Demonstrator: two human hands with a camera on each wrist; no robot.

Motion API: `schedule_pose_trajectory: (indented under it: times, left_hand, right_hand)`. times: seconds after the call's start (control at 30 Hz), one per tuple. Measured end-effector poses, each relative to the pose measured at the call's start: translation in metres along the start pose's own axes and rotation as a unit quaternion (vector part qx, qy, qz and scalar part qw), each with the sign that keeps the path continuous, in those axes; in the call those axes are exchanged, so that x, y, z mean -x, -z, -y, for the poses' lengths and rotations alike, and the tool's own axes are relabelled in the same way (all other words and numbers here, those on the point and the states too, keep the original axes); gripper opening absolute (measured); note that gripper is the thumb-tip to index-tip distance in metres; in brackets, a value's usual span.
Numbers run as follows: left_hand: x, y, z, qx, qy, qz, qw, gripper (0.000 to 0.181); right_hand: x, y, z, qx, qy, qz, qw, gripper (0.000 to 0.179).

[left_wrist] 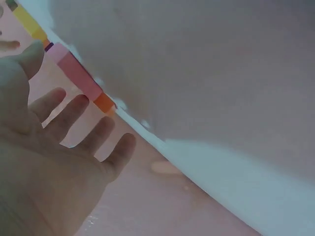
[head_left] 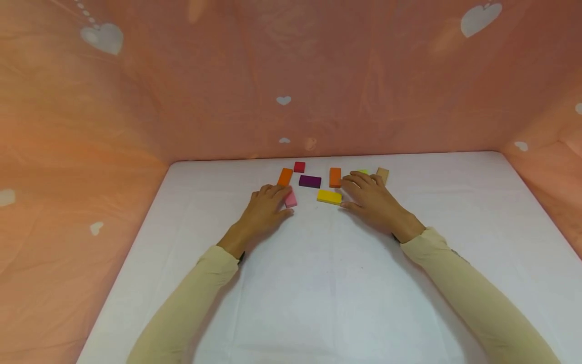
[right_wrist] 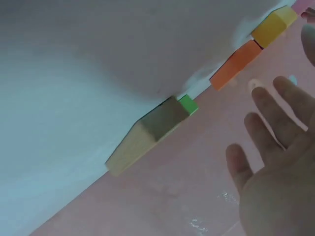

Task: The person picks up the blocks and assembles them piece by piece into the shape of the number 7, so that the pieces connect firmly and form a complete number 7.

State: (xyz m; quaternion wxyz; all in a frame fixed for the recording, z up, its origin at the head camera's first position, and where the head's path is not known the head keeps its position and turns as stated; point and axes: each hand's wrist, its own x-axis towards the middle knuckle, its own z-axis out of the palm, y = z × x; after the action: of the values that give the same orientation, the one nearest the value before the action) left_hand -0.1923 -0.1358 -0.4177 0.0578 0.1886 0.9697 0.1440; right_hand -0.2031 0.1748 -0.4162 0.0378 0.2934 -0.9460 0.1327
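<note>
My left hand [head_left: 265, 208], fingers spread and relaxed, is beside a pink block [head_left: 291, 199] and an orange block [head_left: 285, 177]. In the left wrist view the pink block [left_wrist: 78, 71] lies past its fingertips, nothing in the palm. Across the gap, my right hand [head_left: 374, 200] reaches over the blocks with fingers loosely extended. It partly covers a light green block [head_left: 362, 172] and a natural wood block [head_left: 383, 175]. Close to its thumb lies a yellow block [head_left: 329, 197]; a second orange block [head_left: 335, 177] is by its fingertips. In the right wrist view the wood block [right_wrist: 147, 136] stands out.
Between the hands, toward the back, lie a dark purple block [head_left: 310, 181] and a small red block [head_left: 299, 167]. All rest on a white-covered table [head_left: 309, 293]. A peach curtain [head_left: 227, 91] with pale hearts rises behind the back edge and along both sides.
</note>
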Motion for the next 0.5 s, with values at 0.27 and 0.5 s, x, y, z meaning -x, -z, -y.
schedule_pose_trajectory:
  times: [0.27, 0.5]
  left_hand:
    - [0.002, -0.001, -0.001, 0.003, -0.027, 0.004, 0.9996, 0.057]
    - [0.001, -0.002, -0.002, 0.052, -0.048, 0.003, 0.9975, 0.054]
  right_hand:
    - [-0.010, -0.004, 0.009, -0.028, 0.009, 0.044, 0.9986, 0.054]
    - [-0.011, -0.003, 0.014, -0.038, 0.013, 0.077, 0.9962, 0.050]
